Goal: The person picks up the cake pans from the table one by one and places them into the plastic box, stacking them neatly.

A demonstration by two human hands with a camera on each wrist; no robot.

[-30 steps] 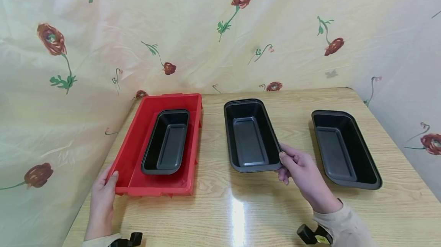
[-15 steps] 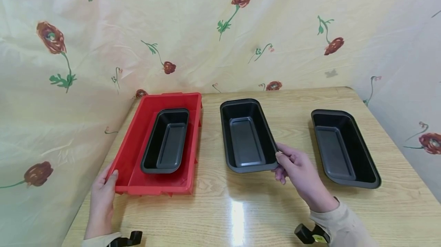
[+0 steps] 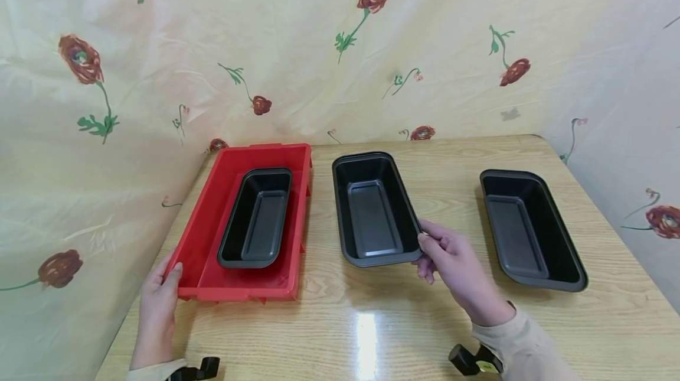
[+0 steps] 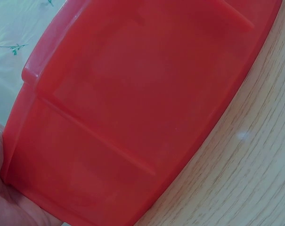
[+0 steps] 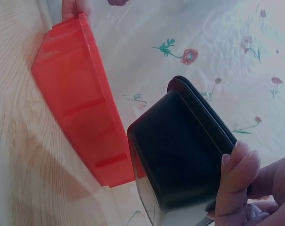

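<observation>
right hand (image 3: 457, 269) pinches a black, rectangular metal loaf pan (image 3: 374, 215) at its near right corner, thumb at the rim, fingers beneath. pan is upright or nearly so, held up off the wood-grain desk (image 3: 265, 339), over its back half, between the tray and the second pan on the right; right wrist view shows its underside raised. relative to the frame one second ago: held pan and right hand have shifted a little left, closing the gap to the tray's right wall; pan and wall appear apart in the head view. left hand (image 3: 158, 304) grips the near left corner of the red, rectangular plastic tray (image 3: 239, 295), thumb over the rim; unchanged. tray sits along the desk's left edge, reaching its back edge. inside it lies a smaller-looking black loaf pan (image 3: 262, 218), unmoved. another black loaf pan (image 3: 523, 233) rests near the desk's right edge, also unmoved.
</observation>
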